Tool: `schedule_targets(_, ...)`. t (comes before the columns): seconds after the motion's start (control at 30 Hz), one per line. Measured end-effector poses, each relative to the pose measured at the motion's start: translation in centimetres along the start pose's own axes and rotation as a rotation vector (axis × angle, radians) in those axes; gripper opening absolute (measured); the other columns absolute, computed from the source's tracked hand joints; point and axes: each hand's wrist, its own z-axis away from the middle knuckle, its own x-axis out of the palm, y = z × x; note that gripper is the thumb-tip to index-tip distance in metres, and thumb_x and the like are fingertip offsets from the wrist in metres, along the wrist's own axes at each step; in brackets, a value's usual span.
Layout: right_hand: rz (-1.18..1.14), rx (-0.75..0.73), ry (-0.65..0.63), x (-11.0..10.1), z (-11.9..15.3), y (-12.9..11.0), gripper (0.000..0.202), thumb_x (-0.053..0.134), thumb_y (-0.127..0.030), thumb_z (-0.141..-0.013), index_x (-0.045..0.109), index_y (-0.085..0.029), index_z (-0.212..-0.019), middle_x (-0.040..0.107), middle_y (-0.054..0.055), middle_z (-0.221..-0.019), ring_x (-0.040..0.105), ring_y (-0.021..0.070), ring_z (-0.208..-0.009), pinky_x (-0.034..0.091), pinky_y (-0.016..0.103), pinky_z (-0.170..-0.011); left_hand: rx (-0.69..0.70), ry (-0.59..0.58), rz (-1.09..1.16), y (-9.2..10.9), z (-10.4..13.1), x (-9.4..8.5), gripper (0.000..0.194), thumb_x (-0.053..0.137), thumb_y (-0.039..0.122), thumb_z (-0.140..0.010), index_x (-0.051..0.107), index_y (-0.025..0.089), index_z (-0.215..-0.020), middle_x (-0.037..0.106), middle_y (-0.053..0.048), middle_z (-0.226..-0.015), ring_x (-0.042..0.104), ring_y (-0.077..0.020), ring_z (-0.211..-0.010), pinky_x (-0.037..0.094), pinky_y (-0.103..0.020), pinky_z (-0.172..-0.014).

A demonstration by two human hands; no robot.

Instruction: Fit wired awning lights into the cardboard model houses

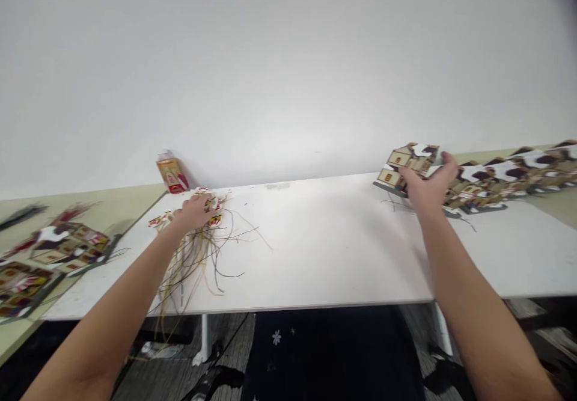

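At the left of the white table, my left hand (195, 211) rests on a pile of small red, yellow and white pieces (215, 220). Thin strings (198, 254) trail from the pile toward the front edge. Its fingertips are lost among the pieces. On the right, my right hand (428, 187) has thumb and fingers around a house-shaped piece (392, 172) with cream walls and white snow patches. That piece stands tilted at the left end of a row of similar houses (505, 178).
A bottle with a gold and red label (172, 174) stands by the wall behind my left hand. More house pieces (67, 247) lie on the greenish table (13, 208) at the far left. The white table's front edge (315, 308) runs just before my lap.
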Motion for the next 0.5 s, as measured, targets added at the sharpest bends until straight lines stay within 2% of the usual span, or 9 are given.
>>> schedule_targets(0.07, 0.01, 0.021, -0.013, 0.0, 0.3, -0.7, 0.09, 0.072, -0.044, -0.063, 0.035, -0.011, -0.138, 0.033, 0.019, -0.142, 0.034, 0.0265, -0.134, 0.024, 0.041, -0.116, -0.002, -0.003, -0.001, 1.0, 0.3, 0.0, 0.071, 0.059, 0.046, -0.079, 0.043, 0.02, -0.142, 0.04, -0.017, -0.148, 0.039, -0.0434, -0.13, 0.032, -0.063, -0.105)
schedule_targets(0.17, -0.007, 0.076, -0.012, 0.1, 0.4, -1.0, 0.097, 0.073, -0.045, -0.061, 0.029, -0.017, -0.143, 0.03, 0.015, -0.146, 0.032, 0.0248, -0.137, 0.023, 0.042, -0.117, 0.05, 0.042, 0.005, 4.3, 1.5, 0.2, 0.067, 0.052, 0.045, -0.086, 0.035, 0.022, -0.147, 0.036, -0.015, -0.151, 0.033, -0.0403, -0.136, 0.026, -0.064, -0.109)
schedule_targets(0.23, -0.015, 0.085, -0.017, 0.2, 0.4, -0.8, 0.101, 0.075, -0.046, -0.06, 0.026, -0.019, -0.144, 0.028, 0.015, -0.149, 0.029, 0.0253, -0.139, 0.021, 0.043, -0.118, 0.167, 0.056, 0.044, 7.7, 3.0, 0.5, 0.064, 0.049, 0.045, -0.087, 0.037, 0.022, -0.145, 0.039, -0.015, -0.149, 0.037, -0.0363, -0.134, 0.028, -0.06, -0.11)
schedule_targets(0.37, -0.017, 0.059, -0.044, 0.4, 0.5, -0.3, 0.1, 0.073, -0.049, -0.061, 0.027, -0.017, -0.144, 0.025, 0.017, -0.15, 0.024, 0.0284, -0.143, 0.018, 0.049, -0.118, 0.381, 0.031, 0.117, 14.6, 6.0, 1.3, 0.062, 0.05, 0.049, -0.087, 0.039, 0.028, -0.144, 0.038, -0.013, -0.149, 0.037, -0.0342, -0.134, 0.028, -0.057, -0.108)
schedule_targets(0.43, -0.013, 0.051, -0.057, 0.6, 0.6, -0.3, 0.096, 0.07, -0.052, -0.063, 0.028, -0.018, -0.143, 0.025, 0.018, -0.149, 0.024, 0.0292, -0.143, 0.018, 0.052, -0.118, 0.425, 0.021, 0.137, 16.7, 6.8, 1.7, 0.057, 0.051, 0.048, -0.087, 0.044, 0.03, -0.14, 0.038, -0.012, -0.149, 0.038, -0.0334, -0.133, 0.027, -0.056, -0.108)
schedule_targets(0.5, -0.02, 0.053, -0.059, 0.8, 0.8, -0.3, 0.092, 0.068, -0.054, -0.064, 0.03, -0.019, -0.141, 0.026, 0.018, -0.149, 0.025, 0.029, -0.143, 0.018, 0.051, -0.118, 0.415, 0.016, 0.169, 17.6, 6.9, 2.1, 0.054, 0.052, 0.048, -0.086, 0.047, 0.031, -0.137, 0.039, -0.011, -0.148, 0.04, -0.0331, -0.131, 0.027, -0.056, -0.107)
